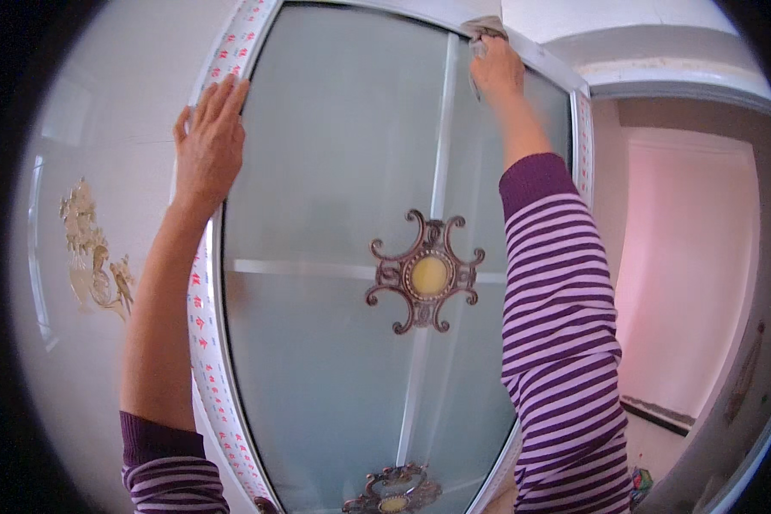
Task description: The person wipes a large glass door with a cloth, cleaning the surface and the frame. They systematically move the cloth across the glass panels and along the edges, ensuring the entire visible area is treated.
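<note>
A frosted glass door (334, 171) in a white frame fills the middle of the view. Printed protective film (210, 343) covers the left side of its frame. My left hand (210, 146) lies on that side near the top, fingers stretched over the frame's edge. Up at the top right corner, my right hand (499, 70) is closed on a crumpled grey-brown cloth (486, 27), pressed against the upper frame. A dark metal ornament with a yellow round centre (428, 276) sits where the pale bars cross, and a similar ornament (392, 493) shows lower down.
To the right, a doorway (685, 257) opens onto a pinkish wall, with a dark strip along its base. A pale wall with a gold floral decoration (90, 248) stands to the left. Near the floor at lower right lies a small colourful object (641, 484).
</note>
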A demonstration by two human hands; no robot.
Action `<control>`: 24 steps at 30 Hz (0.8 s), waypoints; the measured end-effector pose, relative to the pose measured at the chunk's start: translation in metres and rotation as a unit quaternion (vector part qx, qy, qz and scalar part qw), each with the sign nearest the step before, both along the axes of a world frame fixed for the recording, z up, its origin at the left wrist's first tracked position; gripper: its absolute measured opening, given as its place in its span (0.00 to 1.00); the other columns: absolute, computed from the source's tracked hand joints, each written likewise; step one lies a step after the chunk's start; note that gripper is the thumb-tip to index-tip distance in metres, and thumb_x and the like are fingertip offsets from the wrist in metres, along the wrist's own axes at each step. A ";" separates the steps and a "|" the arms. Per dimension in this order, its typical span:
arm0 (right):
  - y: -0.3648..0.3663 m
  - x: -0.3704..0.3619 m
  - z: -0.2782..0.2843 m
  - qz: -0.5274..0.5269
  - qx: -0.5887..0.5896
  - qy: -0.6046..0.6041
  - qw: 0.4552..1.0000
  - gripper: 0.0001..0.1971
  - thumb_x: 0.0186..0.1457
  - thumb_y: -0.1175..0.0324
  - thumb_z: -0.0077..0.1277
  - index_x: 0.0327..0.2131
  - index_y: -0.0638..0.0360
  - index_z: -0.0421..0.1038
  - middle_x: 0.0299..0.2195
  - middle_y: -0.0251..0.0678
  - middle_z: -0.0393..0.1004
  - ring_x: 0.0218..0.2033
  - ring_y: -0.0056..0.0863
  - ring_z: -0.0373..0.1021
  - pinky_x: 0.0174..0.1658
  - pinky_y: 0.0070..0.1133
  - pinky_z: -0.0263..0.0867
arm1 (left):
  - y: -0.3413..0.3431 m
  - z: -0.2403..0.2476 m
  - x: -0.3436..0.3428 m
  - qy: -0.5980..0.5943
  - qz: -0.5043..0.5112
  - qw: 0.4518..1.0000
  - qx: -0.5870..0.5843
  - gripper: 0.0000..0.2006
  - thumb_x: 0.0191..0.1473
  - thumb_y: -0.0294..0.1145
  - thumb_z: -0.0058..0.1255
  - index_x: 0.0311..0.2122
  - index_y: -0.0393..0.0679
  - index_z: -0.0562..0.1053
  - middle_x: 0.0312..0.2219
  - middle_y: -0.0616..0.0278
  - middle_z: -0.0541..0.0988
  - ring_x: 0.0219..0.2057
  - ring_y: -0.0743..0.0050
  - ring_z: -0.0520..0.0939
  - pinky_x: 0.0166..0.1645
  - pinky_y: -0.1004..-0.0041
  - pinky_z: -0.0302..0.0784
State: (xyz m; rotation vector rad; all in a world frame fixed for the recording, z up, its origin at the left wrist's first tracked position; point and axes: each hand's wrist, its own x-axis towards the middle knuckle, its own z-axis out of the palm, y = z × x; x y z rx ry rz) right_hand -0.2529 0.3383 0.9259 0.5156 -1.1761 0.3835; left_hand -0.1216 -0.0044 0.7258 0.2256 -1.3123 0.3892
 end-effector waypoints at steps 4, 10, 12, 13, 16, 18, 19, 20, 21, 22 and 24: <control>-0.020 0.010 -0.006 0.001 -0.004 -0.030 1.000 0.12 0.48 0.69 0.49 0.39 0.55 0.73 0.43 0.39 0.71 0.49 0.41 0.66 0.49 0.37 0.67 | 0.009 0.004 0.004 0.023 -0.006 1.000 0.004 0.23 0.60 0.28 0.38 0.61 0.54 0.59 0.61 0.67 0.60 0.63 0.69 0.58 0.64 0.52 0.47; -0.057 0.021 -0.007 -0.009 0.007 -0.012 1.000 0.12 0.48 0.69 0.50 0.39 0.55 0.72 0.43 0.35 0.69 0.51 0.37 0.64 0.48 0.37 0.68 | 0.008 0.003 0.000 0.006 -0.014 1.000 0.022 0.25 0.59 0.28 0.39 0.62 0.55 0.57 0.63 0.66 0.57 0.65 0.69 0.55 0.65 0.52 0.44; -0.076 0.024 -0.004 -0.007 0.021 0.012 1.000 0.13 0.47 0.69 0.50 0.39 0.54 0.72 0.43 0.35 0.70 0.51 0.37 0.65 0.48 0.38 0.68 | 0.009 0.001 0.003 0.010 -0.031 0.999 0.012 0.25 0.59 0.27 0.39 0.62 0.54 0.58 0.63 0.66 0.57 0.65 0.69 0.55 0.65 0.51 0.45; -0.087 0.027 -0.004 -0.005 0.028 0.024 0.999 0.13 0.47 0.70 0.50 0.39 0.54 0.72 0.43 0.35 0.70 0.50 0.37 0.65 0.48 0.38 0.68 | 0.009 0.001 0.004 0.009 -0.034 0.999 0.013 0.25 0.59 0.27 0.39 0.62 0.54 0.58 0.63 0.66 0.57 0.64 0.68 0.55 0.65 0.51 0.45; -0.121 0.040 -0.001 0.013 0.059 0.052 0.997 0.13 0.47 0.69 0.50 0.39 0.54 0.73 0.42 0.36 0.71 0.49 0.37 0.67 0.48 0.38 0.68 | 0.011 0.002 0.007 0.005 -0.035 0.999 0.019 0.25 0.59 0.27 0.39 0.62 0.53 0.58 0.62 0.65 0.58 0.64 0.67 0.55 0.65 0.51 0.45; -0.145 0.047 0.001 0.011 0.058 0.067 0.996 0.12 0.47 0.68 0.51 0.38 0.54 0.74 0.41 0.36 0.72 0.48 0.37 0.67 0.48 0.37 0.68 | 0.012 0.001 0.004 0.006 -0.037 0.999 0.018 0.25 0.59 0.27 0.40 0.62 0.53 0.58 0.62 0.65 0.58 0.64 0.67 0.56 0.65 0.50 0.45; -0.157 0.050 0.003 0.016 0.068 0.085 0.994 0.11 0.47 0.67 0.52 0.37 0.53 0.74 0.41 0.36 0.73 0.48 0.36 0.67 0.48 0.36 0.67 | 0.015 0.000 0.007 0.000 -0.039 0.999 0.021 0.24 0.59 0.27 0.40 0.61 0.52 0.58 0.62 0.65 0.58 0.64 0.67 0.56 0.64 0.50 0.46; -0.169 0.053 0.004 0.021 0.077 0.103 0.991 0.11 0.47 0.67 0.52 0.37 0.53 0.74 0.41 0.36 0.73 0.48 0.36 0.67 0.49 0.35 0.67 | 0.016 -0.001 0.008 -0.002 -0.035 0.999 0.024 0.24 0.59 0.27 0.40 0.61 0.52 0.58 0.62 0.65 0.58 0.64 0.67 0.56 0.64 0.50 0.46; -0.185 0.060 0.001 0.032 0.075 0.122 0.989 0.10 0.47 0.66 0.52 0.35 0.54 0.75 0.41 0.37 0.73 0.49 0.36 0.67 0.49 0.33 0.67 | 0.016 0.001 0.013 -0.005 -0.025 0.999 0.024 0.24 0.59 0.27 0.40 0.61 0.52 0.58 0.62 0.65 0.58 0.64 0.67 0.56 0.64 0.50 0.46; -0.198 0.069 -0.002 0.038 0.076 0.116 0.990 0.10 0.47 0.66 0.52 0.35 0.55 0.75 0.41 0.37 0.73 0.49 0.36 0.67 0.49 0.33 0.67 | 0.016 0.000 0.013 -0.007 -0.023 0.999 0.026 0.24 0.59 0.27 0.40 0.61 0.52 0.58 0.62 0.65 0.58 0.64 0.66 0.56 0.64 0.50 0.46; -0.225 0.086 -0.006 0.050 0.077 0.102 0.991 0.11 0.47 0.66 0.52 0.36 0.56 0.75 0.41 0.38 0.74 0.50 0.35 0.67 0.50 0.32 0.66 | 0.012 0.000 0.009 0.008 -0.035 0.999 0.013 0.24 0.58 0.27 0.41 0.60 0.51 0.60 0.61 0.65 0.60 0.63 0.67 0.58 0.64 0.51 0.47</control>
